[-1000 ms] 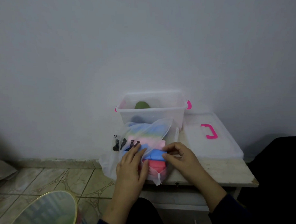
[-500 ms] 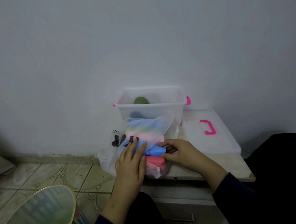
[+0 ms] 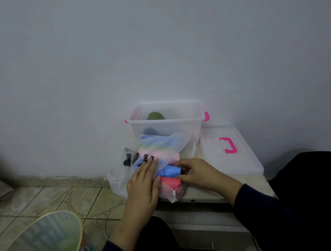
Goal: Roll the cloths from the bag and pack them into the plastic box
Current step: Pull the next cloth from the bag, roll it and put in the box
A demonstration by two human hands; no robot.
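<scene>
A translucent zip bag [image 3: 158,148] full of folded cloths lies on a small table in front of a clear plastic box [image 3: 166,123] with pink latches. Inside the box sits a green rolled cloth [image 3: 155,116]. My left hand [image 3: 144,180] lies flat on the bag's open flap, fingers apart. My right hand [image 3: 198,173] pinches the end of a blue cloth [image 3: 169,170] that sticks out of the bag's mouth. Under it lies a pink-red cloth [image 3: 170,182]. Paler pink and blue cloths show through the bag.
The box's clear lid [image 3: 229,153] with a pink handle lies on the table to the right. The table's front edge [image 3: 201,200] is just below the bag. A tiled floor [image 3: 51,198] and a round mirror [image 3: 39,238] are at lower left. A wall stands close behind.
My right hand has slid left to the blue cloth's end and closed on it. My left hand has stayed on the bag. The view has shifted slightly.
</scene>
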